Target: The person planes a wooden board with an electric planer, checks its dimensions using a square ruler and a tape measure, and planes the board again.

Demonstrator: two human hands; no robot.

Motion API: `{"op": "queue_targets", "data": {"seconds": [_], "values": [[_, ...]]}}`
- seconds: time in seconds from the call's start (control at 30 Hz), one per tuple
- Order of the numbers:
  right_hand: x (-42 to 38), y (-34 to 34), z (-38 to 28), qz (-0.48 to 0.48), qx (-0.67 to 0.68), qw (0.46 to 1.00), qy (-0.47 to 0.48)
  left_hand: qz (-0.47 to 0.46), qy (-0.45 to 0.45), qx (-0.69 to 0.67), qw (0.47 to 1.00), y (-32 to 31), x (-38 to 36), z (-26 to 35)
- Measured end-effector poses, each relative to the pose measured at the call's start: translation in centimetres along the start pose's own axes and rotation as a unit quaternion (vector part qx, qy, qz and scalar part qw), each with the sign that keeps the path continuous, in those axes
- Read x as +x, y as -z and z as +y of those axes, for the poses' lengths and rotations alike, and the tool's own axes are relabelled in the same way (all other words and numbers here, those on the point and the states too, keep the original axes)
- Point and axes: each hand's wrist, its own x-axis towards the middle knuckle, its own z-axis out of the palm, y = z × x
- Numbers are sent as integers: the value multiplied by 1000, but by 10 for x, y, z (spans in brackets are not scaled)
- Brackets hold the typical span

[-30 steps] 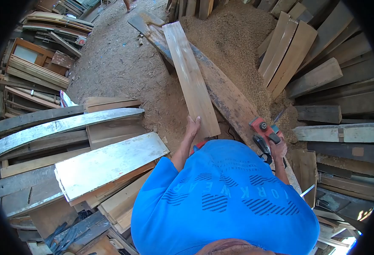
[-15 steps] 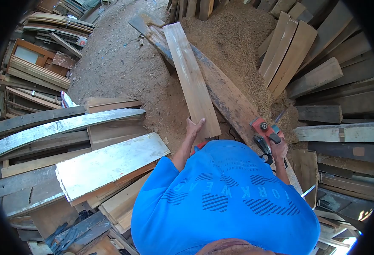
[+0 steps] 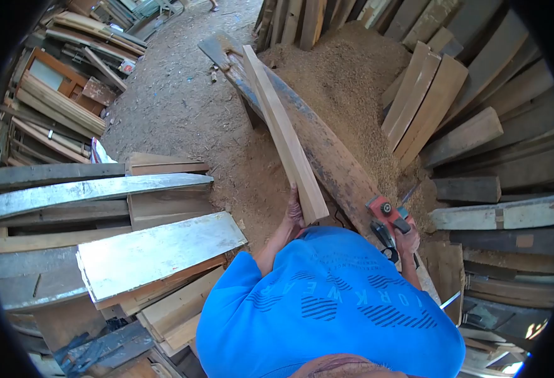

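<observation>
While the left hand [image 3: 294,211] wraps its fingers around the near end of a long pale plank [image 3: 283,135], gripping it from the left edge, the plank stands tilted on its edge, its narrow side turned up and its far end resting near the top of a wider, darker board [image 3: 327,148]. That board is weathered, grey-blue along one edge, and runs slantwise under the plank from the upper middle down toward the right hand [image 3: 407,239]. The plank's near end is cut square and shows clean, light, smooth wood against the fingers.

The right hand is closed around the handle of a red and black power planer [image 3: 387,217], which sits on the lower stretch of the dark board, well apart from the plank's held end. A blue shirt [image 3: 327,309] with dark striped print hides both forearms near the body.

Fine tan sawdust [image 3: 346,75] lies heaped to the right of the board, soft and grainy. Rough planks [image 3: 428,94] lean in a row on the right side. On the left, stacked boards [image 3: 157,252] lie flat, some whitish and chalky, some bare wood, with curved grey ones [image 3: 88,189] behind them.
</observation>
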Motion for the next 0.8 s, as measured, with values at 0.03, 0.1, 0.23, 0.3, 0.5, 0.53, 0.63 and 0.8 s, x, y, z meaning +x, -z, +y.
{"op": "queue_targets", "data": {"seconds": [0.03, 0.1, 0.23, 0.3, 0.5, 0.53, 0.63, 0.8], "values": [[-1, 3, -2, -7, -6, 1000, -3, -51, 12, -60, 997, -18, 5, 2], [-2, 6, -4, -5, 0, 1000, 12, -155, 29, -179, 971, -52, 19, 8], [1, 3, -4, -6, -12, 1000, 16, -208, -29, -195, 958, -180, 15, 50], [4, -1, 3, -6, -13, 1000, 18, -226, -47, -237, 944, -231, 14, 73], [8, -10, 15, -9, 4, 1000, 18, -252, -47, -272, 928, -276, 18, 102], [8, -10, 13, -4, 0, 1000, 16, -252, -47, -272, 928, -278, 16, 104], [4, -6, 6, 2, -4, 1000, 8, -252, -50, -262, 930, -278, 17, 105], [4, -5, 5, 2, 4, 1000, 9, -245, -51, -276, 928, -277, 17, 106]]}}
